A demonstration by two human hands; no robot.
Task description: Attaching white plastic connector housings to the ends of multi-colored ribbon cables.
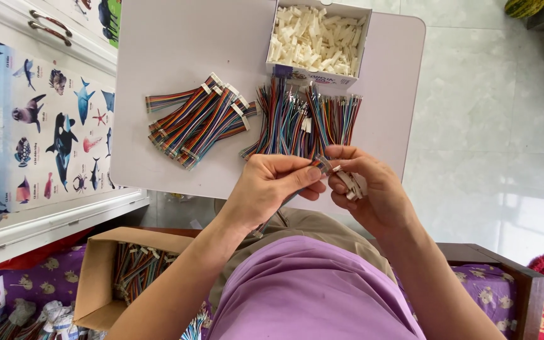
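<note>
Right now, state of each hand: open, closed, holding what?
Left hand: closed, pinching a multicoloured wire strip at its end.
Right hand: closed, fingers on the same strip's end, several white plastic connectors held in the palm.

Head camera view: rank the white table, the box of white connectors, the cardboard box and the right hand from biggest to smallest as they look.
1. white table
2. cardboard box, nearer the camera and partly hidden, so unsure
3. box of white connectors
4. right hand

White carton point(315, 77) at table's far edge; brown cardboard box point(99, 277) lower left; sea-animal poster point(36, 126) left.
</note>
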